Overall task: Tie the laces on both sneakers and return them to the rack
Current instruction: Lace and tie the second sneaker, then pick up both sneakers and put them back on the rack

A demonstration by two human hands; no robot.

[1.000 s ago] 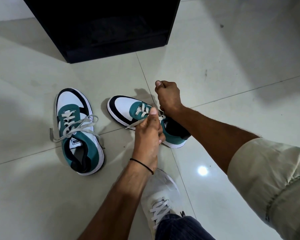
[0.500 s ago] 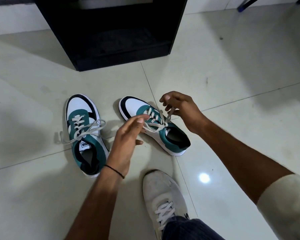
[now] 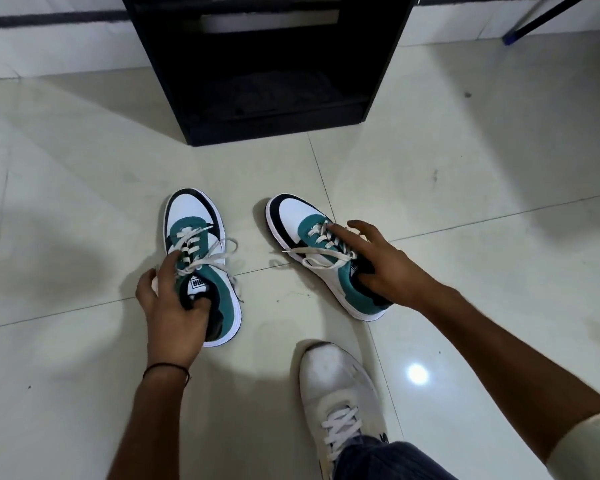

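Two white, teal and black sneakers sit on the tiled floor, toes toward the black rack [image 3: 271, 67]. Both have their laces tied in bows. My left hand [image 3: 170, 306] grips the left sneaker [image 3: 194, 237] at its collar, fingers inside the opening and thumb on the outer side. My right hand [image 3: 385, 265] lies on the right sneaker [image 3: 302, 220], thumb tucked into the opening and fingers spread over the tongue and laces.
The rack stands open-fronted straight ahead, its lower shelf dark. My own white shoe [image 3: 336, 382] is planted on the floor below the right sneaker. A blue-tipped furniture leg [image 3: 534, 22] crosses the top right corner.
Both hands left the right sneaker's laces. My left hand moved over to the left sneaker and took its collar; my right hand dropped onto the right sneaker. The view rose toward the rack.
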